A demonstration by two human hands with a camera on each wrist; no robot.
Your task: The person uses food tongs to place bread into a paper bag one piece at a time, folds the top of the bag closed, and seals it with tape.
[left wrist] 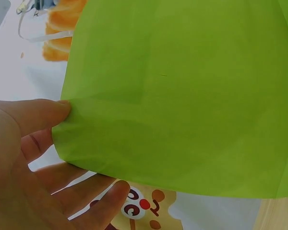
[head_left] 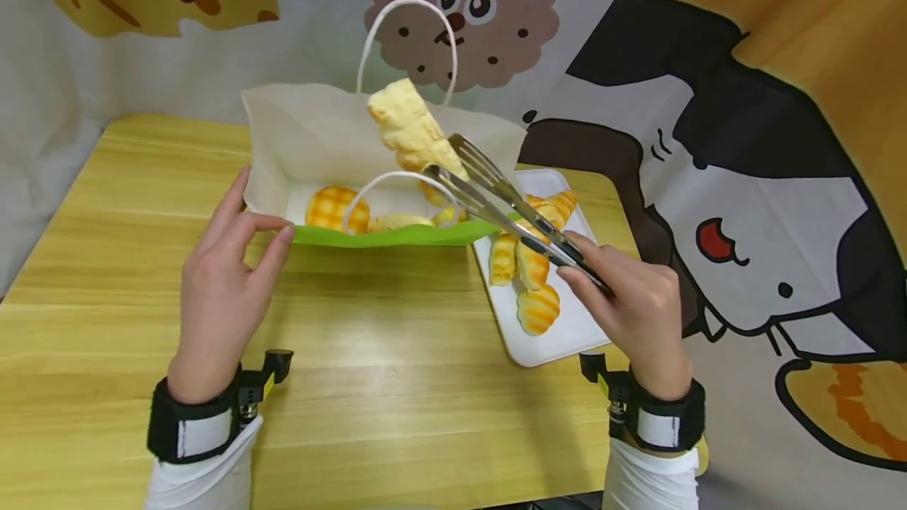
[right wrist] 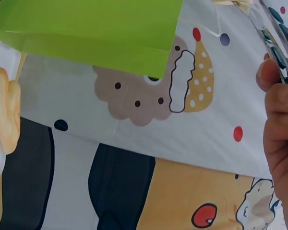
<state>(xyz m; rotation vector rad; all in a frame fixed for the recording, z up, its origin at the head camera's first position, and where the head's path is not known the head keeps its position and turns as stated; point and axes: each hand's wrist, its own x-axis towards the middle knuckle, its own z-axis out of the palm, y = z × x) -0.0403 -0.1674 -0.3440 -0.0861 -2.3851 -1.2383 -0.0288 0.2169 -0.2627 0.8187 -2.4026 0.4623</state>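
Note:
My left hand (head_left: 227, 282) pinches the left edge of an upright green paper bag (head_left: 397, 236), its thumb at the green front panel in the left wrist view. With my right hand (head_left: 638, 301) I grip metal tongs (head_left: 496, 207). Their tips clamp a long pale-yellow piece of bread (head_left: 407, 120), tilted over the bag's open mouth between two white rope handles (head_left: 453, 46). Inside the bag lie a round bread with a grid pattern (head_left: 338, 208) and other pieces, partly hidden by the front rim. The right wrist view shows my right hand (right wrist: 283, 115) only partly.
Right of the bag, a white tray (head_left: 546, 349) holds several breads, including a striped shell-shaped one (head_left: 538, 309) and a croissant-like one (head_left: 563, 205). All stand on a wooden table (head_left: 383, 384). A cartoon-printed cloth (head_left: 319, 46) hangs behind and to the right.

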